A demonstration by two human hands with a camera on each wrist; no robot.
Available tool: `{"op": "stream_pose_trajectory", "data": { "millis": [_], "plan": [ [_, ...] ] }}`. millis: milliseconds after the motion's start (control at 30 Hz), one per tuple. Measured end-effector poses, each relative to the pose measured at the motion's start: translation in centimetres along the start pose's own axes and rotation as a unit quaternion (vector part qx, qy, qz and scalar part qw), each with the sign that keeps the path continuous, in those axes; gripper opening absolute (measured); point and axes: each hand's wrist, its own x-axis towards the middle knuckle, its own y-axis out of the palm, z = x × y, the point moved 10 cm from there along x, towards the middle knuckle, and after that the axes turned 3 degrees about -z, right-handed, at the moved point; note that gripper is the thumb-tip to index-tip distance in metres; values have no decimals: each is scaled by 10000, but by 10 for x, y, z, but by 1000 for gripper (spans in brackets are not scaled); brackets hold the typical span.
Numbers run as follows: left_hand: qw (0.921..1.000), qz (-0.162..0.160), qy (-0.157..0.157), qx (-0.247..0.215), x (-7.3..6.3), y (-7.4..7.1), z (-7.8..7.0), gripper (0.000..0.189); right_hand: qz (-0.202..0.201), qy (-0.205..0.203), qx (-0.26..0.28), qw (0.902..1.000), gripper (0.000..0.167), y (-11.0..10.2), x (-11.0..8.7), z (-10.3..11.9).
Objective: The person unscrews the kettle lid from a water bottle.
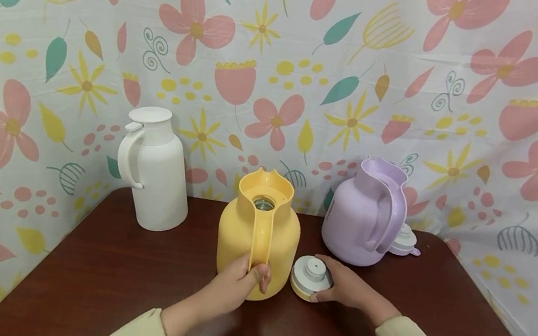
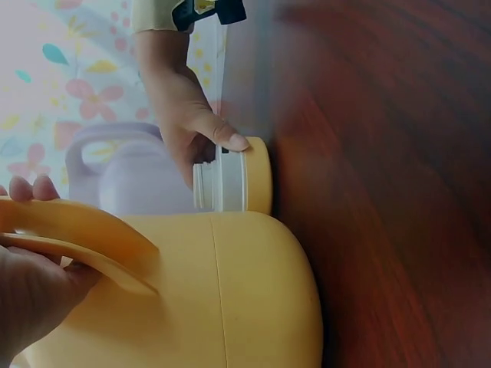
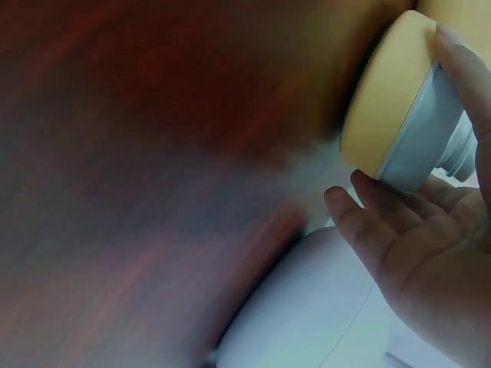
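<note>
A yellow vacuum jug [image 1: 235, 237] stands upright on the table with its mouth uncovered, showing a shiny inner neck. My left hand [image 1: 237, 283] grips the lower part of its handle [image 2: 115, 226], fingers curled round it. Just right of the jug, a grey-and-yellow lid [image 1: 306, 280] sits upside down on the table, threaded side up. My right hand [image 1: 347, 284] holds this lid by its sides; in the right wrist view the thumb lies on one edge and fingers [image 3: 387, 207] reach the opposite edge.
A white vacuum jug [image 1: 160, 188] with its lid on stands at the back left. The lidless purple jug [image 1: 348, 222] stands at the back right, with another lid [image 1: 405, 239] partly behind it. A floral cloth [image 1: 280, 79] hangs behind the dark wooden table [image 1: 133, 286].
</note>
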Motion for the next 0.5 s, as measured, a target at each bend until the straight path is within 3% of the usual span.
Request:
{"op": "stream_pose_trajectory", "data": {
  "millis": [300,500],
  "plan": [
    [9999,16,83,-101,10,-10,7,52,-101,77,211,9997,95,1,23,1],
    [9998,-29,-21,-214,18,-18,15,52,-119,97,200,9997,91,4,37,-1]
  ]
}}
